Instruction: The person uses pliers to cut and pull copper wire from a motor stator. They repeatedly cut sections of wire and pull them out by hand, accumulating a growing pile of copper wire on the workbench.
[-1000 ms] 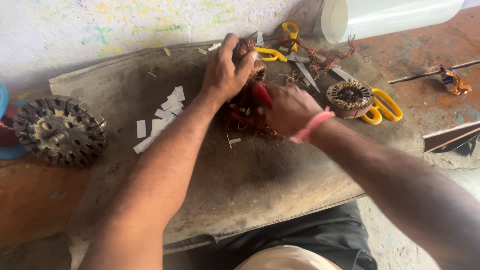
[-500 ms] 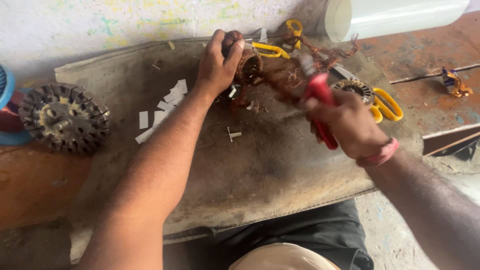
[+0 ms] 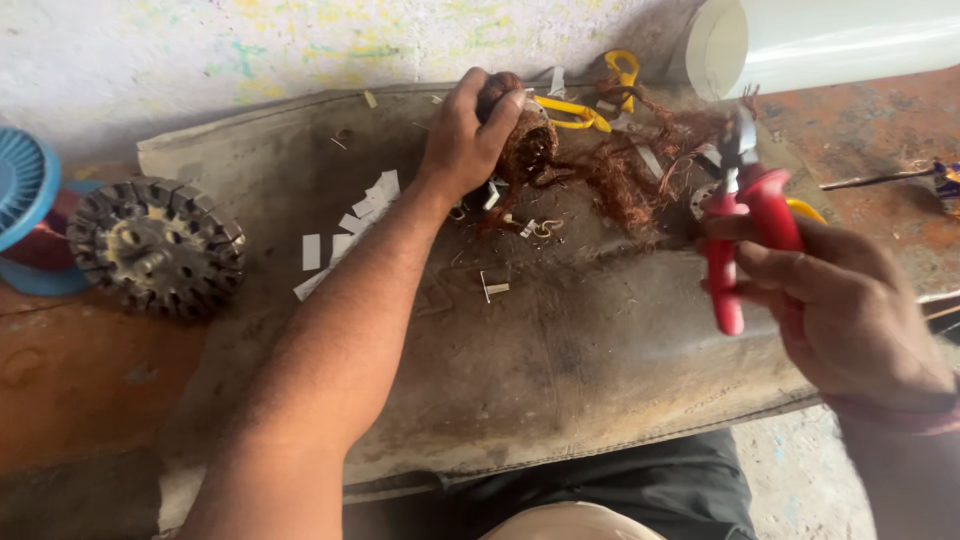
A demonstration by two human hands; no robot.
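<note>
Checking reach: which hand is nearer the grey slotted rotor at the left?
Left. The left hand grips the copper-wound core, right of the rotor; the right hand with pliers is far right.

Bare arms, pink wristband [image 3: 890, 415], dark shorts [image 3: 620, 480].

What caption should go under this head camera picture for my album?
Left hand grips a copper-wound motor core on a grey mat while right hand holds red-handled pliers trailing copper wire.
</note>
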